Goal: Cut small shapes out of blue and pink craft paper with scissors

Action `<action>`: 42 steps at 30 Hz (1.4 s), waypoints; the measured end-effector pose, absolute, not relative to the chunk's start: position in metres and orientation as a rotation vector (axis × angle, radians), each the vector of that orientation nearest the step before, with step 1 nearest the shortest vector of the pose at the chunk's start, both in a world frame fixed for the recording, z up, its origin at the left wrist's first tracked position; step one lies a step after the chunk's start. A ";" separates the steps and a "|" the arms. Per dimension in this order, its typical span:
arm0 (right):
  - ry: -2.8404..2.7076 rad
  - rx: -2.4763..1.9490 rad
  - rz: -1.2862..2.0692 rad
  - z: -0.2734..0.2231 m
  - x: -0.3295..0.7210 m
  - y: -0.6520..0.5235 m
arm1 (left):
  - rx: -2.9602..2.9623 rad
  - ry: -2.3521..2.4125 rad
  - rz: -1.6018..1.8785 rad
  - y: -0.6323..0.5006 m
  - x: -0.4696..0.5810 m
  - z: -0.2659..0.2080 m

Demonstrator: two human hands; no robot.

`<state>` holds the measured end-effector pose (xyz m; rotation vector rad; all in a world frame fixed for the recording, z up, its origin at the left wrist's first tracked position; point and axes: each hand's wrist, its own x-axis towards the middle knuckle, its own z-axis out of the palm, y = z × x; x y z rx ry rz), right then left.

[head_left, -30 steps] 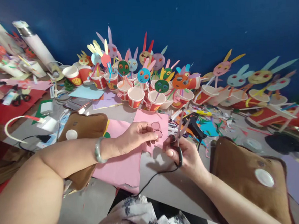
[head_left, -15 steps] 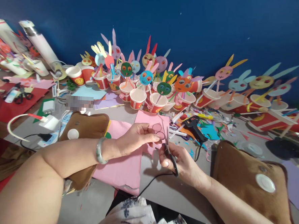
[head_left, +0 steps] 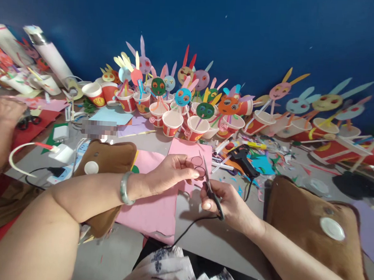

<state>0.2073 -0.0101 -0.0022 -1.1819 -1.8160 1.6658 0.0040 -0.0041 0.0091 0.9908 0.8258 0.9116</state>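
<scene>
The left hand [head_left: 169, 172] pinches pink paper [head_left: 198, 166]; the right hand [head_left: 227, 203] holds scissors [head_left: 211, 188] at its edge. A slip could nick the pinching fingertips [head_left: 191, 173].

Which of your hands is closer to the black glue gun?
Right. The right hand, holding the scissors, sits just below-left of the glue gun. The left hand, pinching the pink paper, is farther left.

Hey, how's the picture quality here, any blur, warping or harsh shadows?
Head view: wide-angle warp bows the table edge and stretches the corners; a blurred-out patch sits left of centre; another person's hand at far left is smeared; left hand, right hand and scissors are fairly sharp, casting soft shadows.
</scene>
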 end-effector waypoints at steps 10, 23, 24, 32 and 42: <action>-1.804 -1.217 1.675 -0.002 0.208 -0.011 | 0.987 0.824 0.904 -0.004 0.003 0.010; -1.749 -1.239 1.745 -0.002 0.211 -0.010 | 0.969 0.809 0.910 -0.005 0.002 0.009; -1.740 -1.240 1.756 -0.003 0.211 -0.010 | 0.985 0.817 0.917 -0.004 0.002 0.010; -1.753 -1.242 1.784 -0.004 0.213 -0.009 | 1.073 0.842 0.940 -0.004 0.001 0.010; -1.790 -1.252 1.788 -0.004 0.215 -0.008 | 1.138 0.862 0.962 -0.003 -0.001 0.009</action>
